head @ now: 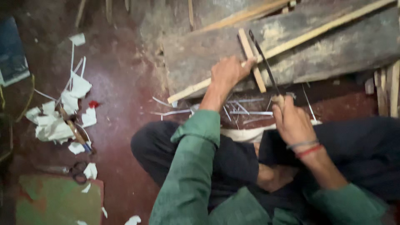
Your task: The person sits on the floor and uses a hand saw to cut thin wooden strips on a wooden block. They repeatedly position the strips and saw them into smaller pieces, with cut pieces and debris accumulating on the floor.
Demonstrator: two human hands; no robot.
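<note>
My left hand (pixel 228 73) presses down on a short wooden strip (pixel 251 60) that crosses a long thin wooden stick (pixel 291 39) lying on a dark, worn wooden plank (pixel 333 50). My right hand (pixel 293 121) is closed around the handle of a thin dark blade (pixel 263 62), a small saw or knife, whose edge runs up beside the short strip. I sit cross-legged on the floor in dark trousers and green sleeves. Red and grey bands circle my right wrist.
Thin pale slivers (pixel 246 112) lie on the red floor in front of my knees. White paper scraps (pixel 58 121) and a brush-like tool lie at left, scissors (pixel 78 171) near a green board (pixel 54 200). More wooden sticks (pixel 389 87) stand at right.
</note>
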